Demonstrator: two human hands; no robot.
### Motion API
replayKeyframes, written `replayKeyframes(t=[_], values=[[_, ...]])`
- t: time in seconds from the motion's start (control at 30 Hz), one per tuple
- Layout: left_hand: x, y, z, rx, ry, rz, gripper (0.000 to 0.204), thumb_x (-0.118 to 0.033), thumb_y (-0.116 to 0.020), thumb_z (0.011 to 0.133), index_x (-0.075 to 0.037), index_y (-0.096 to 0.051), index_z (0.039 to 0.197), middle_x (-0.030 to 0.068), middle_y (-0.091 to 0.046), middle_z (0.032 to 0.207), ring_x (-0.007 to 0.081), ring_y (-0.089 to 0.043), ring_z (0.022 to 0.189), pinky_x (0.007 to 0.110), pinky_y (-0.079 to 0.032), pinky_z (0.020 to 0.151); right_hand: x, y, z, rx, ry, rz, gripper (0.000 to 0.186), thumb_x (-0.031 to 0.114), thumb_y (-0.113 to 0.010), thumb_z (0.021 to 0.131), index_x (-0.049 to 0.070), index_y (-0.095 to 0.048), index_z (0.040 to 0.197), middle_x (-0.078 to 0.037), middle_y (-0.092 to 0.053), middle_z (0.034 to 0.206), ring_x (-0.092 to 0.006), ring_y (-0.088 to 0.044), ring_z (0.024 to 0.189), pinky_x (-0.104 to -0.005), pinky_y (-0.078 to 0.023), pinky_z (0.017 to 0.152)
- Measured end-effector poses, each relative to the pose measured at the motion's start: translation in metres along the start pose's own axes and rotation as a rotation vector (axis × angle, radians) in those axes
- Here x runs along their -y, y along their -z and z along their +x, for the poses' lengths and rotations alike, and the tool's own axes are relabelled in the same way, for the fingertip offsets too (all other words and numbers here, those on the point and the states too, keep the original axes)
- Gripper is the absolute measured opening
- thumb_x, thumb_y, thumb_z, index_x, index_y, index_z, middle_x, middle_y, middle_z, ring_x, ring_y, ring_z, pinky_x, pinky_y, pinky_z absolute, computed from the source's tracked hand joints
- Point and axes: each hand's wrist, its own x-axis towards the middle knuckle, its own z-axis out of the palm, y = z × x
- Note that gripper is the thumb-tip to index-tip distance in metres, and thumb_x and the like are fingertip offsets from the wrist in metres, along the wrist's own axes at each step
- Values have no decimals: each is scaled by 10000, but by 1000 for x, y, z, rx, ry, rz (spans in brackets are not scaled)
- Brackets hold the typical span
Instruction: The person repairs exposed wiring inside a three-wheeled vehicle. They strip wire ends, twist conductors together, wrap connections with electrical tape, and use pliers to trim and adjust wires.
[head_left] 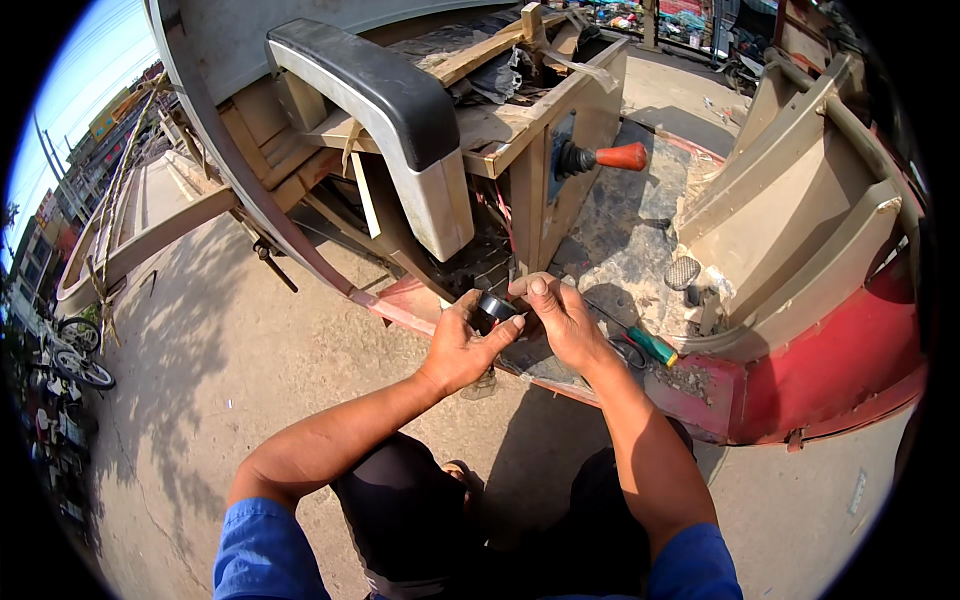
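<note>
My left hand (458, 348) is closed around a roll of black tape (494, 308), with the thumb stretched along its near side. Just to the right, my right hand (568, 325) is closed in a pinch, thumb against the index finger. What lies between those fingertips is too small to make out. Both hands meet in front of the open side of a beige wooden housing (528, 205), where thin red and dark wires (502, 215) hang. A screwdriver (652, 345) with a green handle lies on the vehicle's floor to the right of my right hand.
A grey armrest-shaped panel (445, 200) with a black top juts out above my hands. A lever with a red knob (620, 157) sticks out of the housing. At the right curves a beige frame (800, 200) over a red body panel (830, 365). Bicycles (82, 365) stand far left.
</note>
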Motion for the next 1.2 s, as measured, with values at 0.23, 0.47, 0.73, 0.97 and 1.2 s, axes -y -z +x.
replayKeyframes(t=[0.23, 0.47, 0.73, 0.97, 1.2], values=[[-10, 1, -2, 79, 78, -156, 350, -249, -715, 913, 33, -606, 1090, 49, -657, 952, 93, -580, 836, 260, -489, 750, -7, -1, 13, 52, -404, 68, 291, 310, -620, 979, 44, -663, 871, 14, -572, 699, -79, -507, 579, -254, -395, 467], [0, 2, 5, -30, 359, -589, 377, -398, -611, 942, -38, -596, 1052, 65, -623, 854, 179, -597, 752, 342, -497, 707, -21, -5, 11, 2, -366, 243, 256, 248, -613, 981, 104, -553, 778, 61, -460, 700, -58, -395, 568, -232, -346, 491], [10, 12, 11, 52, 671, -849, 343, -413, -570, 946, -79, -521, 1009, 73, -545, 800, 186, -538, 651, 296, -409, 547, -32, -6, 11, 19, -73, -32, 255, 244, -636, 967, 58, -586, 800, 36, -469, 690, -56, -416, 604, -243, -348, 507], [17, 11, 9, 30, 638, -488, 277, -265, -595, 978, -42, -505, 1115, 91, -620, 806, 167, -565, 561, 262, -364, 405, -23, -8, 11, 14, 75, -196, 230, 183, -676, 933, -39, -647, 881, -12, -589, 749, -83, -497, 722, -292, -434, 637], [13, 9, 3, 44, 282, -303, 145, -162, -582, 1010, -34, -648, 987, 13, -641, 753, 63, -505, 520, 230, -355, 422, -14, -2, 11, 41, 21, -141, 218, 170, -693, 928, -46, -662, 921, -12, -636, 812, -83, -547, 772, -284, -469, 685]])
